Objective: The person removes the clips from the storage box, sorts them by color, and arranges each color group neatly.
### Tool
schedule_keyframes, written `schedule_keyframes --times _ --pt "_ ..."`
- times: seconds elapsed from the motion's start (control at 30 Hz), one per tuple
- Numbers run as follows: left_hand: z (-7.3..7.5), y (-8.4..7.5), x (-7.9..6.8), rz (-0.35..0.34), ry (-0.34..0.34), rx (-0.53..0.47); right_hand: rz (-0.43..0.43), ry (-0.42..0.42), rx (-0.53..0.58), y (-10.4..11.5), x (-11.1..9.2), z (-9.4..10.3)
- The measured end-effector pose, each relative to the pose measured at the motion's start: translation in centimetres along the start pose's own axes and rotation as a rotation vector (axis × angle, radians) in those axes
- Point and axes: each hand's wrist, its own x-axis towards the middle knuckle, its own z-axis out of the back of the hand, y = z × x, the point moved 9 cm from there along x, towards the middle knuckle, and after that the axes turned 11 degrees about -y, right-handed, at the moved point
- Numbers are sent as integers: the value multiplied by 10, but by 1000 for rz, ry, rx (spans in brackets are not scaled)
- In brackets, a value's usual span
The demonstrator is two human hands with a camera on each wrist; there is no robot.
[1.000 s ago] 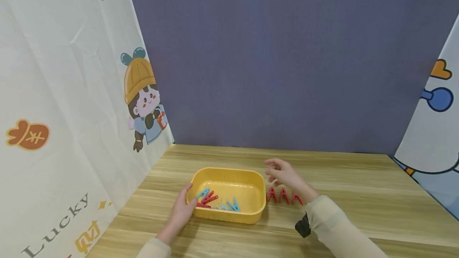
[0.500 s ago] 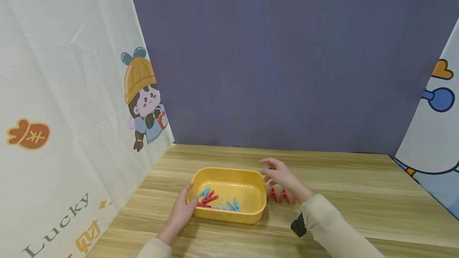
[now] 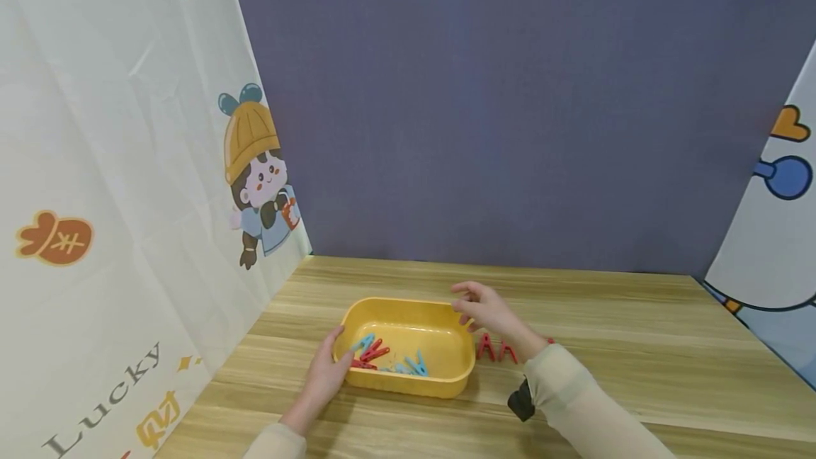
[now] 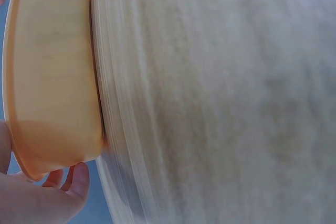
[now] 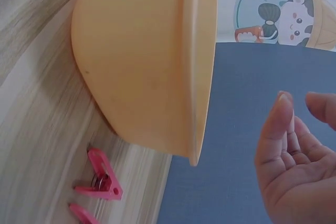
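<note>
A yellow plastic basin (image 3: 408, 308) stands on the wooden table. My left hand (image 3: 325, 376) grips its left end, thumb over the rim and fingers against the outer wall, as the left wrist view also shows. Inside lie red clothespins (image 3: 375, 350) and blue clothespins (image 3: 416, 364), mostly toward the left and front. My right hand (image 3: 489, 309) hovers by the basin's right rim, fingers loosely bent and holding nothing. Right of the basin, red clothespins (image 3: 486, 347) stand on the table; the right forearm partly covers this group. One red clothespin (image 5: 105, 179) shows in the right wrist view.
A dark blue-grey backdrop (image 3: 497, 119) rises behind the table (image 3: 637, 346). White printed sheets hang on both sides, the left one with a cartoon figure (image 3: 258, 179). A black band piece (image 3: 521, 401) hangs at the right wrist.
My right hand has drifted left, from beside the basin to its right rim. The right forearm now covers more of the red clothespins outside. The left hand and basin stay put.
</note>
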Motion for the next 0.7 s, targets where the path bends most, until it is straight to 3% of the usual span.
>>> schedule_keyframes --times 0.5,0.7 --pt "5 -3 -1 -48 -38 42 13 38 -7 3 3 -15" --pt "1 -3 0 -36 -14 18 3 49 1 5 3 -19"
